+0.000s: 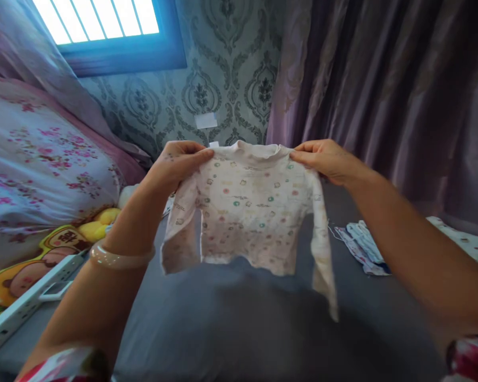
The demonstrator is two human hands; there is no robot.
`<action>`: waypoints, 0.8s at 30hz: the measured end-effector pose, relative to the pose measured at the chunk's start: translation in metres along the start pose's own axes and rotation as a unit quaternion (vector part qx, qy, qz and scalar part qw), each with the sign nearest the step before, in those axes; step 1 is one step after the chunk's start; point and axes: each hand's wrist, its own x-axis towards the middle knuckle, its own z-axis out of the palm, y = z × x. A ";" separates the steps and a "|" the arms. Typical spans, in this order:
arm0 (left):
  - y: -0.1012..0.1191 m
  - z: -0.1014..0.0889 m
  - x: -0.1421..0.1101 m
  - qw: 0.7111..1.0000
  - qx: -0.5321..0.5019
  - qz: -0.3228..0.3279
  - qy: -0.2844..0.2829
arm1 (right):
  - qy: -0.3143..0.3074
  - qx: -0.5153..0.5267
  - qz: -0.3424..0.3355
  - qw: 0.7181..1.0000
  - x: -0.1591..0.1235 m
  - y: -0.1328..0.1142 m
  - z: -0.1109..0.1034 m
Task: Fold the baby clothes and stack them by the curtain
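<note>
A small white long-sleeved shirt (250, 207) with little printed figures hangs spread out in front of me, neckline up. My left hand (183, 162) pinches its left shoulder, and my right hand (322, 159) pinches the right shoulder. Both sleeves dangle below the hands, and the hem hangs over the grey sheet (223, 329). On my left wrist sits a pale bangle (121, 258). Partly behind my right forearm lies a small pile of folded clothes (364, 246).
A white metal rail (27, 297) runs along the left, beside yellow plush toys (99, 225) and a large floral bundle (51, 170). Another white patterned cloth (458, 239) lies at the far right. Purple curtains (382, 95), patterned wallpaper (227, 69) and a barred window (103, 21) stand behind.
</note>
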 end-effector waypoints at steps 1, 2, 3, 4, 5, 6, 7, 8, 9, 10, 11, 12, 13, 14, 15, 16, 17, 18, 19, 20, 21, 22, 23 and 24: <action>-0.006 0.002 0.004 0.999 0.016 -0.023 -0.019 | -0.006 -0.008 0.015 1.000 0.004 0.005 0.002; -0.016 0.007 0.008 0.997 0.033 -0.048 -0.043 | -0.012 -0.027 0.026 0.999 0.011 0.015 0.005; -0.029 0.014 0.012 0.993 0.052 -0.075 -0.074 | -0.012 -0.054 0.030 0.998 0.018 0.028 0.010; -0.045 0.024 0.014 0.986 0.073 -0.105 -0.107 | -0.030 -0.093 0.039 0.994 0.026 0.045 0.015; -0.063 0.035 0.015 0.979 0.091 -0.126 -0.134 | -0.040 -0.139 0.038 0.989 0.034 0.064 0.021; -0.081 0.049 0.015 0.974 0.101 -0.131 -0.155 | -0.051 -0.187 0.030 0.981 0.041 0.085 0.028; -0.100 0.063 0.013 0.972 0.108 -0.130 -0.165 | -0.059 -0.238 0.015 0.969 0.047 0.106 0.036; -0.118 0.078 0.009 0.971 0.120 -0.130 -0.162 | -0.061 -0.293 0.002 0.954 0.051 0.126 0.044; -0.135 0.092 0.004 0.967 0.142 -0.137 -0.163 | -0.060 -0.346 -0.003 0.936 0.054 0.146 0.052; -0.150 0.106 -0.002 0.964 0.166 -0.133 -0.162 | -0.061 -0.386 -0.010 0.921 0.055 0.163 0.060; -0.162 0.119 -0.008 0.959 0.197 -0.131 -0.156 | -0.060 -0.410 -0.012 0.910 0.054 0.178 0.067; -0.173 0.130 -0.014 0.955 0.226 -0.129 -0.143 | -0.066 -0.425 -0.009 0.903 0.053 0.191 0.073; -0.181 0.140 -0.019 0.951 0.251 -0.119 -0.134 | -0.068 -0.436 -0.007 0.897 0.050 0.202 0.079; -0.188 0.147 -0.024 0.947 0.275 -0.108 -0.128 | -0.069 -0.443 -0.003 0.894 0.048 0.211 0.083; -0.194 0.153 -0.029 0.942 0.298 -0.096 -0.123 | -0.069 -0.449 0.001 0.891 0.046 0.219 0.087; -0.198 0.158 -0.032 0.937 0.318 -0.083 -0.120 | -0.069 -0.455 0.002 0.888 0.044 0.225 0.090; -0.203 0.160 -0.034 0.932 0.335 -0.069 -0.116 | -0.068 -0.459 -0.001 0.886 0.043 0.230 0.091; -0.206 0.162 -0.036 0.928 0.350 -0.052 -0.112 | -0.069 -0.464 -0.006 0.883 0.042 0.234 0.093; -0.210 0.163 -0.037 0.925 0.362 -0.033 -0.111 | -0.071 -0.467 -0.012 0.881 0.042 0.237 0.093; -0.214 0.162 -0.037 0.921 0.373 -0.014 -0.112 | -0.074 -0.470 -0.018 0.879 0.043 0.240 0.094; -0.218 0.162 -0.037 0.917 0.381 0.004 -0.117 | -0.078 -0.474 -0.022 0.877 0.044 0.242 0.094; -0.222 0.161 -0.036 0.913 0.388 0.020 -0.124 | -0.083 -0.478 -0.024 0.874 0.046 0.244 0.095; -0.225 0.159 -0.034 0.909 0.393 0.034 -0.133 | -0.089 -0.482 -0.024 0.871 0.049 0.246 0.095; -0.229 0.158 -0.032 0.905 0.398 0.044 -0.142 | -0.095 -0.486 -0.023 0.868 0.052 0.248 0.095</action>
